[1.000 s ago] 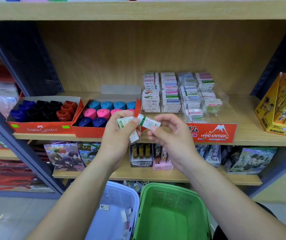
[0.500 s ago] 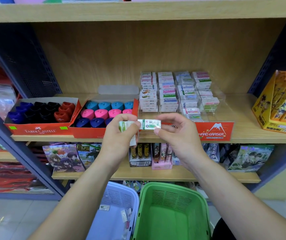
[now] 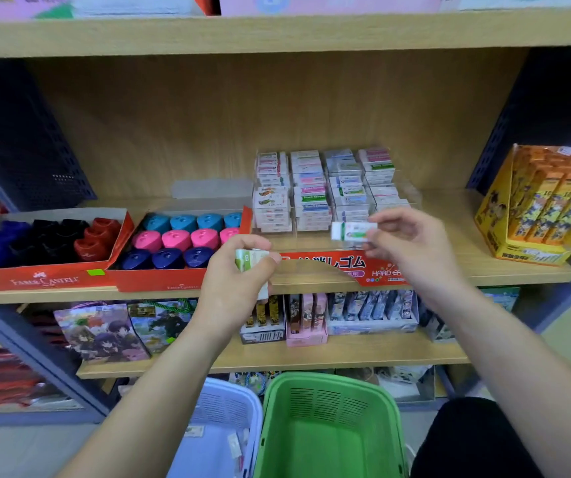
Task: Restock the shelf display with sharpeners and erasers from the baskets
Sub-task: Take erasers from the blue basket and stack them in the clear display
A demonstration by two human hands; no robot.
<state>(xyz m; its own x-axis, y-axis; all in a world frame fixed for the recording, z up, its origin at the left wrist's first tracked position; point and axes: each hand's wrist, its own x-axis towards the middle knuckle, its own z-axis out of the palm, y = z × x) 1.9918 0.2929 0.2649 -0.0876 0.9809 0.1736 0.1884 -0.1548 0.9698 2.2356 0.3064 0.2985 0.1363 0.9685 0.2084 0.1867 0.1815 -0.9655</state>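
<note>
**One eraser out, the display just ahead**

Your right grip (image 3: 415, 243) pinches a white-and-green eraser (image 3: 353, 231) by its right end. Its long axis is level and runs sideways, with the free end pointing left toward your left grip (image 3: 235, 288). That grip curls round a small stack of erasers (image 3: 251, 260), lower and nearer you. The clear tiered eraser display (image 3: 325, 263) stands just beyond the right grip, the nearer of the two. Its stacks seem to lie the same way, so placing likely needs a short forward reach and no turn.
</note>
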